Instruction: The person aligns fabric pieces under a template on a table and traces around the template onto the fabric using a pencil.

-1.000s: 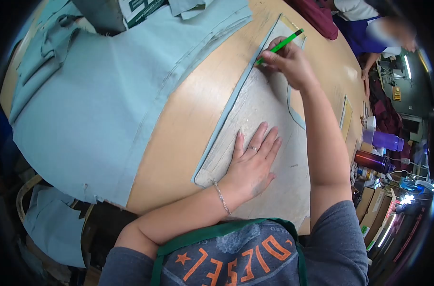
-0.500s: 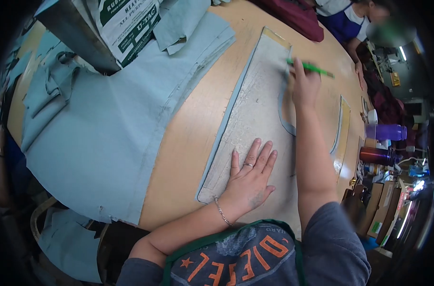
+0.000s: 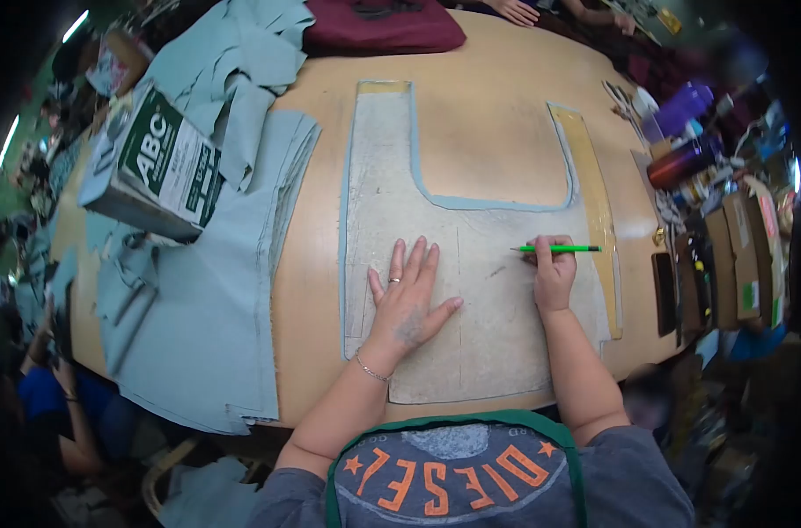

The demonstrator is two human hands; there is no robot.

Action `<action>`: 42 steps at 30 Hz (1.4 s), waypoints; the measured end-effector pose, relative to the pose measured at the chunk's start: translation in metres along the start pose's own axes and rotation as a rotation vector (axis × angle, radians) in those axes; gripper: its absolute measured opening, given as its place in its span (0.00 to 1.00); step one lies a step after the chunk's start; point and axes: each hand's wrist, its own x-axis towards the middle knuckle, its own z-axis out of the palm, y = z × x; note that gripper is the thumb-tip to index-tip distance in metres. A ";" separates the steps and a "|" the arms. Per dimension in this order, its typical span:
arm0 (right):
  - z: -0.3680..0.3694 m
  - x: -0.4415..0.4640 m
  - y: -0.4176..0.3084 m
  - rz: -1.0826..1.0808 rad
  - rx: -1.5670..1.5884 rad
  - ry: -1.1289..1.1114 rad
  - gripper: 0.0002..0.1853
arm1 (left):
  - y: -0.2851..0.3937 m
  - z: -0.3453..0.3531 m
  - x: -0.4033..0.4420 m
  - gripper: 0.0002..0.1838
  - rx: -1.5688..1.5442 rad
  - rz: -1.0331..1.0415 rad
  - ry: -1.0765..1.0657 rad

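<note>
1. The surface (image 3: pixel 497 114) beneath both sets of fingers looks smooth, so a sideways push could make whatever lies on it slide.
2. The cloth pile (image 3: pixel 207 308), well left of the left fingers, has loose, ragged edges; a sweeping arm could catch and drag them.
3. The U-shaped template (image 3: pixel 488 339) lies flat under the left fingers, its two arms reaching beyond them. With pressure from only one hand, it could pivot, its far ends being least held.
4. Blue cloth (image 3: pixel 506 207) shows as a narrow rim beyond the fingers; it could creep or pucker if the template shifts.
5. The can (image 3: pixel 167 167), far left of the left fingers, weighs on the pile; a tug there could tip it.
6. The left hand (image 3: pixel 405 308) is spread wide, gripping nothing; lifting it would free the template.
7. The right hand (image 3: pixel 554 277) has its fingers closed narrowly around a green pencil (image 3: pixel 585 249). Contact at the tip cannot be told; a low tip could leave a stray mark.
</note>
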 end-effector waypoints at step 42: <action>0.199 0.221 -0.005 0.650 0.092 -0.258 0.15 | -0.109 -0.060 0.255 0.18 -0.223 -0.490 0.541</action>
